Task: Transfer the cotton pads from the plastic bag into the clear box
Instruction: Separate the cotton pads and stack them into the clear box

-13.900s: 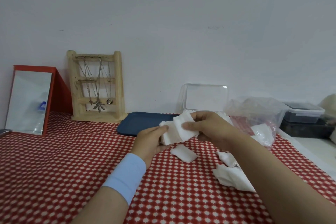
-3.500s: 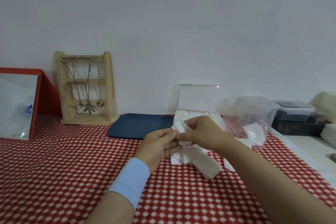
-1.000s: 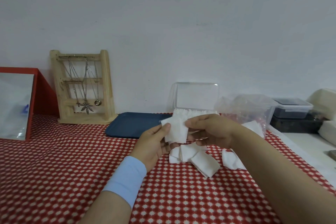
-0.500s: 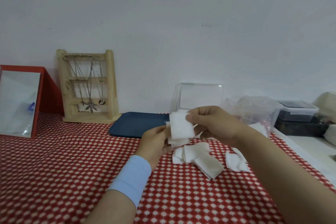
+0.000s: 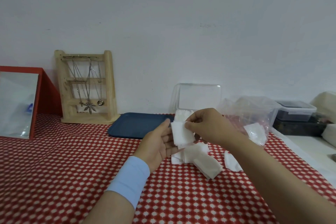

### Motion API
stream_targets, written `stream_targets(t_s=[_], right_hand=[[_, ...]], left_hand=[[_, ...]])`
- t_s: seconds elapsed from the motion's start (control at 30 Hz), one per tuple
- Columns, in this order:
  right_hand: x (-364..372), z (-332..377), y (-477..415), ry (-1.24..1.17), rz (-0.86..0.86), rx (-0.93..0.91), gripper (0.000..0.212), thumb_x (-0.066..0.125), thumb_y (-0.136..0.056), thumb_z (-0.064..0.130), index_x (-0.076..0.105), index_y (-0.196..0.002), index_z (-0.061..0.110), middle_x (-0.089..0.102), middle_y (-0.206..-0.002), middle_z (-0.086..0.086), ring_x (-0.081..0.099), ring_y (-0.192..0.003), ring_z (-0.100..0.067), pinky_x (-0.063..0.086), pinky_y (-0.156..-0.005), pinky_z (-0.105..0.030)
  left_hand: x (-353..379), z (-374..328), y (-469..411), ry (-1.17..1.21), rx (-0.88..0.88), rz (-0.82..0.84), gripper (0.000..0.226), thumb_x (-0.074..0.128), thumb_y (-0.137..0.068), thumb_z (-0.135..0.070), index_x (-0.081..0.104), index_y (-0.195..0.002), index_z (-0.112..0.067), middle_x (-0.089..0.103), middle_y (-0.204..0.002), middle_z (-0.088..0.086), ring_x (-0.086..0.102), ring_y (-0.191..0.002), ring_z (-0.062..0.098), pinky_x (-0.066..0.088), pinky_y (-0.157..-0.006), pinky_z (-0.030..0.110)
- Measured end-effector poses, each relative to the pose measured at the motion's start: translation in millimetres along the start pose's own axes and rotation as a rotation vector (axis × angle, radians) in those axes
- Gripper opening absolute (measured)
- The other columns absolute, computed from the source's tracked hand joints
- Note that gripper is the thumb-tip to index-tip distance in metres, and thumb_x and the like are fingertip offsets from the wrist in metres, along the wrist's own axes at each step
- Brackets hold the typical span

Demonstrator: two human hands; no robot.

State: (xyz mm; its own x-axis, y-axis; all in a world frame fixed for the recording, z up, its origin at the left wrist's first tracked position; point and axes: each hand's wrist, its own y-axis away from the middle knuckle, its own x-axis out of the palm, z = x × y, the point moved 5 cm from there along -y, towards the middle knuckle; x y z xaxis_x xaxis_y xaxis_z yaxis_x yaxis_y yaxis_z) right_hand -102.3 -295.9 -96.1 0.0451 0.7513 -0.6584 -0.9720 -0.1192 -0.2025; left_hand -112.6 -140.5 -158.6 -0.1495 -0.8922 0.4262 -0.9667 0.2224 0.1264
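A white cotton pad (image 5: pixel 181 133) is pinched at its top corner by my right hand (image 5: pixel 209 126). My left hand (image 5: pixel 160 143) lies palm-up beside it, fingers and thumb holding pads against the palm. Several loose cotton pads (image 5: pixel 198 156) lie on the cloth just below the hands. The clear box (image 5: pixel 198 96) stands behind, its lid upright against the wall, with white pads showing in its base. The crumpled plastic bag (image 5: pixel 249 112) lies to the right with pads inside.
A blue tray (image 5: pixel 134 126) sits left of the box. A wooden jewellery stand (image 5: pixel 87 87) and a red-framed mirror (image 5: pixel 18 103) are at the back left. Lidded containers (image 5: pixel 294 112) stand at the far right. Red checked cloth (image 5: pixel 72 169) covers the table.
My right hand has brought the pinched pad lower, onto the pads in my left palm. The view has shifted slightly.
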Motion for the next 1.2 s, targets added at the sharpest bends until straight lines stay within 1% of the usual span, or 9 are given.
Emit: stream_targets(t_s=[0.13, 0.23, 0.33, 0.47, 0.63, 0.7, 0.9, 1.1, 1.2], right_hand=[[2.3, -3.4, -2.5, -0.003, -0.017, 0.018, 0.01, 0.067, -0.093, 0.021, 0.076, -0.089, 0.017, 0.075, -0.081, 0.003, 0.071, -0.059, -0.011, 0.049, -0.048, -0.015], [3.7, -11.3, -2.4, -0.09, 0.049, 0.082, 0.017, 0.067, -0.093, 0.031, 0.07, -0.108, 0.022, 0.075, -0.095, 0.004, 0.073, -0.068, -0.012, 0.052, -0.054, -0.02], [6.4, -17.6, 0.3, -0.241, 0.177, 0.141, 0.016, 0.071, -0.092, 0.026, 0.075, -0.105, 0.018, 0.077, -0.094, -0.003, 0.069, -0.068, -0.011, 0.052, -0.06, -0.026], [3.4, -19.9, -0.9, -0.366, 0.203, 0.159, 0.014, 0.075, -0.089, 0.02, 0.078, -0.099, 0.01, 0.076, -0.099, -0.014, 0.065, -0.071, -0.015, 0.052, -0.061, -0.026], [6.0, -28.3, 1.1, -0.455, 0.391, 0.285, 0.018, 0.079, -0.086, 0.02, 0.079, -0.099, 0.008, 0.075, -0.093, -0.011, 0.065, -0.071, -0.015, 0.048, -0.061, -0.028], [6.9, -30.3, -0.1, -0.487, 0.392, 0.299, 0.015, 0.079, -0.085, 0.019, 0.079, -0.097, 0.009, 0.072, -0.09, -0.008, 0.064, -0.068, -0.014, 0.046, -0.06, -0.028], [9.8, -29.2, 0.4, -0.535, 0.412, 0.33, 0.037, 0.075, -0.088, 0.028, 0.073, -0.115, 0.003, 0.071, -0.094, -0.005, 0.064, -0.068, -0.013, 0.048, -0.061, -0.026], [5.1, -22.1, 1.8, -0.446, 0.322, 0.271, 0.034, 0.072, -0.091, 0.038, 0.074, -0.109, 0.01, 0.076, -0.096, -0.005, 0.067, -0.074, -0.019, 0.049, -0.067, -0.032], [5.6, -13.2, 3.7, -0.349, 0.267, 0.205, 0.027, 0.075, -0.089, 0.035, 0.076, -0.102, 0.012, 0.078, -0.092, -0.005, 0.068, -0.069, -0.014, 0.051, -0.064, -0.027]], left_hand=[[-1.0, 1.2, -1.1, -0.121, 0.034, 0.01, 0.029, 0.065, -0.096, -0.017, 0.069, -0.121, -0.002, 0.078, -0.107, 0.013, 0.076, -0.098, 0.023, 0.062, -0.074, 0.028], [-4.5, 3.5, -2.0, -0.145, 0.034, -0.01, 0.027, 0.064, -0.096, -0.007, 0.068, -0.122, -0.001, 0.078, -0.108, 0.012, 0.076, -0.097, 0.023, 0.062, -0.071, 0.027], [-5.9, 3.7, -3.1, -0.122, 0.02, -0.007, 0.026, 0.065, -0.096, -0.009, 0.068, -0.12, -0.001, 0.077, -0.108, 0.014, 0.076, -0.098, 0.024, 0.063, -0.074, 0.03], [-6.8, 6.7, -5.2, -0.1, 0.003, -0.031, 0.028, 0.064, -0.097, -0.019, 0.068, -0.118, -0.002, 0.077, -0.108, 0.015, 0.076, -0.099, 0.025, 0.064, -0.075, 0.032], [-8.0, 5.4, -6.3, 0.019, 0.016, -0.055, 0.027, 0.062, -0.099, -0.021, 0.068, -0.118, -0.002, 0.077, -0.108, 0.014, 0.076, -0.094, 0.023, 0.063, -0.072, 0.03], [-9.2, 4.4, -6.2, 0.037, 0.02, -0.064, 0.027, 0.063, -0.099, -0.021, 0.068, -0.118, -0.002, 0.078, -0.104, 0.013, 0.077, -0.09, 0.021, 0.063, -0.07, 0.029], [-10.8, 4.7, -6.9, 0.054, 0.028, -0.088, 0.026, 0.064, -0.097, -0.02, 0.069, -0.116, -0.002, 0.078, -0.103, 0.014, 0.077, -0.085, 0.02, 0.063, -0.068, 0.028], [-12.4, 2.9, -7.4, 0.065, 0.046, -0.108, 0.026, 0.066, -0.096, -0.02, 0.07, -0.117, -0.006, 0.078, -0.106, 0.012, 0.077, -0.086, 0.018, 0.061, -0.064, 0.027], [-10.6, 1.7, -6.7, -0.002, 0.059, -0.07, 0.028, 0.066, -0.096, -0.022, 0.071, -0.118, -0.006, 0.078, -0.109, 0.011, 0.076, -0.095, 0.021, 0.061, -0.071, 0.028]])
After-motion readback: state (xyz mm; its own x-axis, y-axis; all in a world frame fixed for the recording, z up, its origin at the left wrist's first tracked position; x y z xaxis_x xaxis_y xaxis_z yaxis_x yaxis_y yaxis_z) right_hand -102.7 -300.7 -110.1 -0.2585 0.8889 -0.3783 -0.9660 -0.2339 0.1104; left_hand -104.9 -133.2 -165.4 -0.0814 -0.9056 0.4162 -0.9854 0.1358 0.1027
